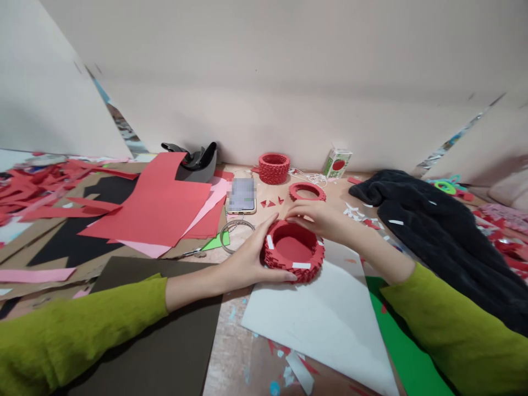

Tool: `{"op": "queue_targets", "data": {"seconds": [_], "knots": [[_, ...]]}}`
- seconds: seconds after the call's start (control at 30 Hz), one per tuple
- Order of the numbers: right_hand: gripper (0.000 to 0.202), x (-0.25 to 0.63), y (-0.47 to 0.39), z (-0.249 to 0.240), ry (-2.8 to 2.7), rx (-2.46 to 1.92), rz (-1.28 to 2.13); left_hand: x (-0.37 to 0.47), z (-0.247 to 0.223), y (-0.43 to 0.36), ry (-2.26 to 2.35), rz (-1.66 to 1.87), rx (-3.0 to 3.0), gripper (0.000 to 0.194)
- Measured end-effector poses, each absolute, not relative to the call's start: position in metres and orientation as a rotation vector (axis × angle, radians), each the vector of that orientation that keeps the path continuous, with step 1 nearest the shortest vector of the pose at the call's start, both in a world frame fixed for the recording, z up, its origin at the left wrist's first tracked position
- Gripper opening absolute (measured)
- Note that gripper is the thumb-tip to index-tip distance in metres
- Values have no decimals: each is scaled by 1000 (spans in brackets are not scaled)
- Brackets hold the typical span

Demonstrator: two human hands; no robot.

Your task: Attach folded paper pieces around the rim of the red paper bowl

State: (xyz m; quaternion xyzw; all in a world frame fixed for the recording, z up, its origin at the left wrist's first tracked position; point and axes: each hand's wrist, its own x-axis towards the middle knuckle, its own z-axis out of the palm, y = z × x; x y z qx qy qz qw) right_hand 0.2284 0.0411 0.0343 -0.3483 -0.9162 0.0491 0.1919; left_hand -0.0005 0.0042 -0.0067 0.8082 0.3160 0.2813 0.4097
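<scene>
A round red box (294,250), built of layered, jagged-edged paper or foam, stands on a white sheet (313,311). Short white strips, which look like tape, lie across its rim. My left hand (251,258) is wrapped around the left side of the box, thumb along the near edge and fingers on the far left. My right hand (311,214) bends over the far rim with its fingertips pinched together; what they hold, if anything, is hidden. Just beyond it lies a matching flat red ring (307,192).
A second red round box (274,168) stands near the wall. A phone (242,196), metal bangles (238,235) and red sheets (152,203) lie to the left. To the right are a dark cloth (433,236), a small carton (338,162) and white paper scraps (357,213).
</scene>
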Motion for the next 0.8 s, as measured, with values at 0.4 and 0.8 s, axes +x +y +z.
{"op": "queue_targets", "data": {"seconds": [0.4,0.8], "knots": [[17,224,41,30,-2515,-988,145,1,-3,2,745,743,2051,112],[15,223,35,41,-2387,-1048,384,-1,-8,4,784,727,2054,117]]}}
